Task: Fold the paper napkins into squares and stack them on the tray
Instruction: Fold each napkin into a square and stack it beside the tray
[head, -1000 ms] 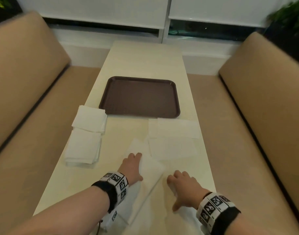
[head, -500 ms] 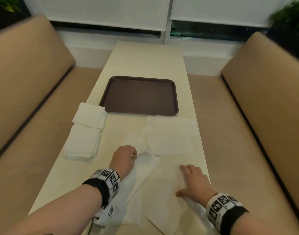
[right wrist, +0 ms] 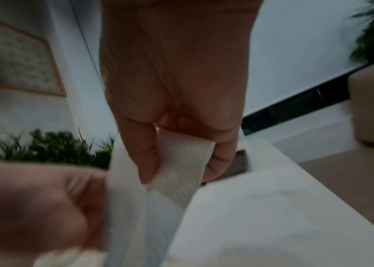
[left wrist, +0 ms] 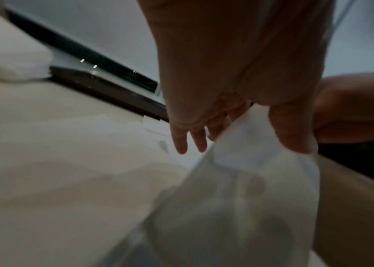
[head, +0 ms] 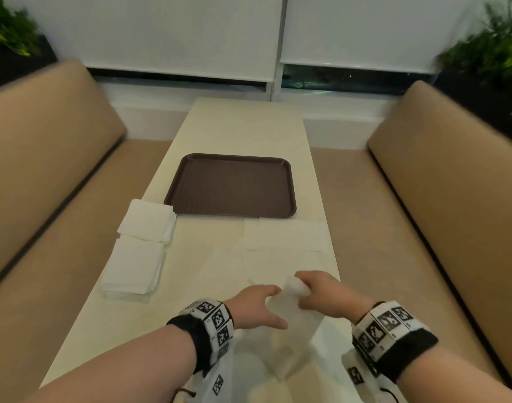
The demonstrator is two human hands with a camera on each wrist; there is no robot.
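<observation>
A white paper napkin point(head: 292, 333) hangs lifted off the near end of the table, held between both hands. My left hand point(head: 273, 306) pinches its left edge between thumb and fingers; in the left wrist view the left hand point(left wrist: 238, 140) has the napkin point(left wrist: 250, 189) draping below it. My right hand point(head: 302, 289) pinches the upper right edge; the right wrist view shows the right hand's point(right wrist: 181, 168) thumb and forefinger closed on the napkin point(right wrist: 179, 180). The brown tray point(head: 231, 158) lies beyond with nothing on it.
Two stacks of folded napkins point(head: 147, 222) point(head: 132, 266) sit at the table's left edge. Flat unfolded napkins point(head: 286, 234) lie on the right, just before the tray. Tan bench seats point(head: 423, 228) flank the narrow cream table point(head: 243, 126). Plants stand in the far corners.
Both hands, earlier resting flat on napkins on the table, have come together and lifted one napkin off the surface. The head view has tilted up a little.
</observation>
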